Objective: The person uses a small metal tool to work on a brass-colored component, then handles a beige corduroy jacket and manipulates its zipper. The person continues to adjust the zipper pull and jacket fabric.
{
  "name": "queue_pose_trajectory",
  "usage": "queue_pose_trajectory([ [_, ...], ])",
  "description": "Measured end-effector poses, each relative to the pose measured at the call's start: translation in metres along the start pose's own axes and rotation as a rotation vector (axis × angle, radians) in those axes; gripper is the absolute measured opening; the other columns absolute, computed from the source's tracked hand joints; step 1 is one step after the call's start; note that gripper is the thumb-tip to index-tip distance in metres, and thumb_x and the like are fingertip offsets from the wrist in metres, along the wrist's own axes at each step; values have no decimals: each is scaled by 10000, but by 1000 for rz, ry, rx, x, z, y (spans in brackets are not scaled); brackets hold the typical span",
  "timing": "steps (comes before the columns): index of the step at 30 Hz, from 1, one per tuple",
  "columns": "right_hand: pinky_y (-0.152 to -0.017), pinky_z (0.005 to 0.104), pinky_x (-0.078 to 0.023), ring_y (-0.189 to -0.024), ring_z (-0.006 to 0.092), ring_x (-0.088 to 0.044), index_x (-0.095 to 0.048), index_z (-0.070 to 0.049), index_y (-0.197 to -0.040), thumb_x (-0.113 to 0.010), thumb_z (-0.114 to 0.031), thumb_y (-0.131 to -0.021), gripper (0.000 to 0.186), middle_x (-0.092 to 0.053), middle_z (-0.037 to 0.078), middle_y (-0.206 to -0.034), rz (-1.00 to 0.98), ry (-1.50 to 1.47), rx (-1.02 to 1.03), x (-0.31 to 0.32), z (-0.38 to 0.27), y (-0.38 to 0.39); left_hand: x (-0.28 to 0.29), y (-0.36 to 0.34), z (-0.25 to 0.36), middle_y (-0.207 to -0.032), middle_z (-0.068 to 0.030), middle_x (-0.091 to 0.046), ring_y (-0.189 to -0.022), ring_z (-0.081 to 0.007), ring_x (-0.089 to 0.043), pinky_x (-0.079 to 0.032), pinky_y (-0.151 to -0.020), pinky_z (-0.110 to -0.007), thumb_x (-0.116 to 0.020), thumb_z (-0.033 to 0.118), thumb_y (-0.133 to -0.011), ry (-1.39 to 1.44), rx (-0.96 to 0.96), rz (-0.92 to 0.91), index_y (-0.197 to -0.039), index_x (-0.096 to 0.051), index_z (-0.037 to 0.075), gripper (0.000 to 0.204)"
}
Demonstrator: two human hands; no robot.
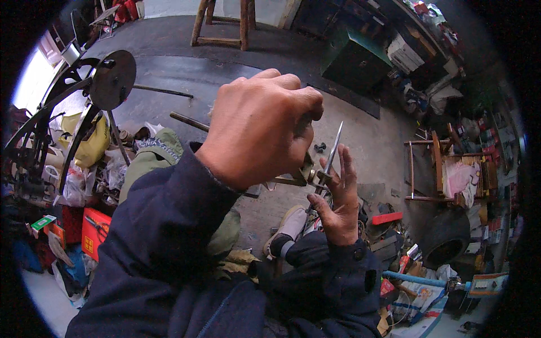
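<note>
My left hand is raised close in the middle of the view, its back toward me. The fingers are curled in, and whatever may be inside them is hidden. Lower and to the right is my right hand, palm turned inward, with a slim pointed metal tool between its thumb and fingers. The tool's bright spike points up, and a wider metal collar sits below it. Beside the collar, partly behind my left hand, is a metal part with a round knob. My dark sleeves cover both forearms.
A black machine with a round disc stands at left, near bags and a red box. A wooden stool and a green box are at the back. On the right are a small wooden chair, a red bar and clutter.
</note>
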State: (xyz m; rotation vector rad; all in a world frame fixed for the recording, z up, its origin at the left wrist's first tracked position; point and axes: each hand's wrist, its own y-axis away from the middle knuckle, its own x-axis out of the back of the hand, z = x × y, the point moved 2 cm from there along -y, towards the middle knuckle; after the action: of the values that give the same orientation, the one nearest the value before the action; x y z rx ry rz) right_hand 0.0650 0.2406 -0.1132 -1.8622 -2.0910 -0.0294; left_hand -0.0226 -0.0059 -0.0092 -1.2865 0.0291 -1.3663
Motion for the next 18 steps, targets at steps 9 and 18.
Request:
queue_pose_trajectory([
  [9, -1108, 420, -595, -1362, 281, -704, -407, 1, -1744, -801, -2, -1013, 831, -613, 163, -1624, -80, -311, -484, 10, 5, -1, 2, 0, 2, -992, -82, -813, -983, -310, -782, -622, -799, -457, -828, 190, -867, -17, 9, -34, -1011, -870, 153, 154],
  [18, -849, 315, -610, -1137, 247, -791, -487, -88, -1677, -687, 74, -1045, 682, -752, 114, -1408, -12, -63, -247, 0, 16, 3, 2, 0, 1, -989, -80, -806, -993, -313, -779, -618, -801, -467, -832, 191, -854, -4, 9, -22, -1000, -862, 153, 153],
])
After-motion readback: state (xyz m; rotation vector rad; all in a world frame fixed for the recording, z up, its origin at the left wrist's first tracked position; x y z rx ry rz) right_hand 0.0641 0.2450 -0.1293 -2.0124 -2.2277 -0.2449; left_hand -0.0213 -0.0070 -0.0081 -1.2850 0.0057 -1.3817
